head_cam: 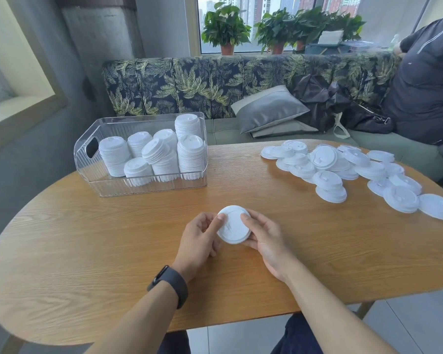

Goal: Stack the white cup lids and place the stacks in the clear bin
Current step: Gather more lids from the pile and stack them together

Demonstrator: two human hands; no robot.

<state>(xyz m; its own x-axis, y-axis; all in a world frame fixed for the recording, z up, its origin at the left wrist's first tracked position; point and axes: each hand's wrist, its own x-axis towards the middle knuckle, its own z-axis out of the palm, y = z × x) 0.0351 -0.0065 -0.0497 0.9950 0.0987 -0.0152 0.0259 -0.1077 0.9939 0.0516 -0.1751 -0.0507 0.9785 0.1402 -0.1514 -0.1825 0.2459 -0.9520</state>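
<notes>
I am holding a lid (233, 226) between both hands just above the desk (113, 251), near its front edge. My left hand (199, 238) is gripping its left rim, with the forefinger lying on top. My right hand (265, 238) is curling round the right rim, thumb on top. Whether this is one lid or a short stack, I cannot tell. The bin (143, 185) is standing at the far left of the desk, and stacks (191, 154) of lids are sitting inside it, some upright, some leaning. A loose pile (343, 169) of lids is lying at the far right of the desk, well apart from my hands. A band (172, 283) is sitting on my left wrist.
</notes>
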